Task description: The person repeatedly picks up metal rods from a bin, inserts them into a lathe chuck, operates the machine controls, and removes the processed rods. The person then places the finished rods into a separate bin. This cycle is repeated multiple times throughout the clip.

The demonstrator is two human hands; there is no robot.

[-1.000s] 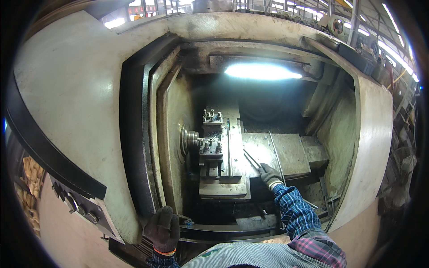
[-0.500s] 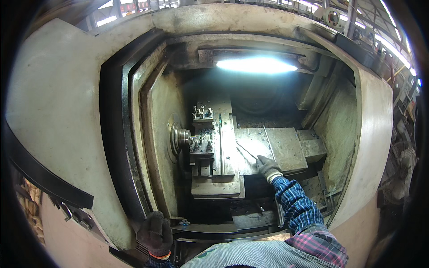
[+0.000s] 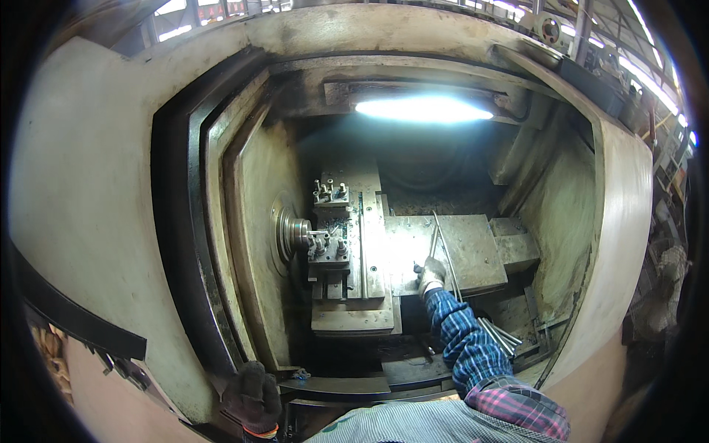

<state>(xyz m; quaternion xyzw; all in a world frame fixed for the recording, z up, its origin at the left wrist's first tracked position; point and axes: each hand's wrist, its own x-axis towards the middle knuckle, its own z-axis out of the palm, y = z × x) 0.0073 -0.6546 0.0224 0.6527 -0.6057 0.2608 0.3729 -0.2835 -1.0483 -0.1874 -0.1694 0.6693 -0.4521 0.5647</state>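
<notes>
My right hand, in a grey work glove, reaches into a lathe over the flat metal cover right of the tool slide. Its fingers are closed round a thin metal rod that points away from me. Just right of it, a longer thin rod lies across the cover. My left hand, in a dark glove, has its fingers bent over the lower edge of the machine's opening, by the sliding door. To the left of the slide, the spindle faces the tool holder.
Bolted tool posts stand on the slide. Several metal rods lie beyond my right forearm. A bright lamp hangs at the back of the enclosure. A pale housing walls the right side.
My right hand has moved slightly left, and its rod has swung from pointing far left to pointing nearly straight away. The rods beside my forearm have come into view. My left hand stays at the edge.
</notes>
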